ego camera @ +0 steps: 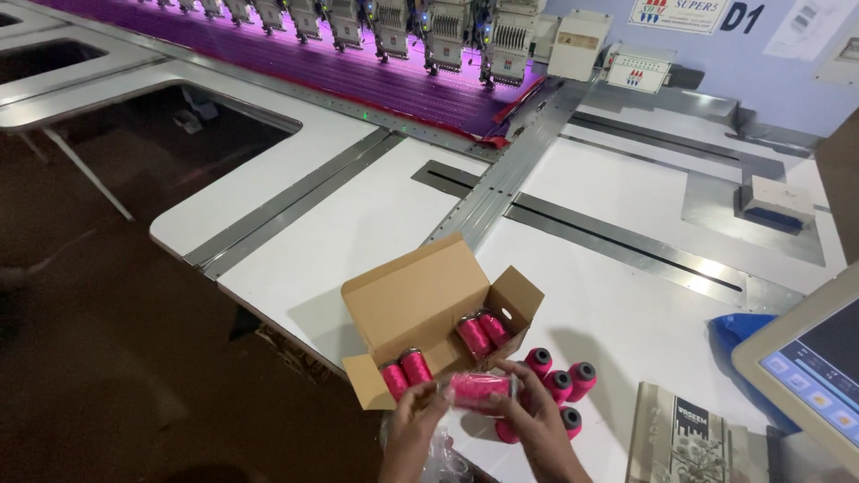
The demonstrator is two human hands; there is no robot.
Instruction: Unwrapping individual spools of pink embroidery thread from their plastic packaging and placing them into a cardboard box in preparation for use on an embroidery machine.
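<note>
Touchscreen [810, 371] cut by right edge; hands' wrists cropped below.

dim, magenta machine glow, floor dark

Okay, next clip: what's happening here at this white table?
A person's left hand and right hand together hold a pink thread spool in clear wrap just in front of an open brown cardboard box. The box holds four more pink spools lying on their sides. Several unwrapped pink spools stand on the white table to the right. A multi-head embroidery machine runs along the far edge.
</note>
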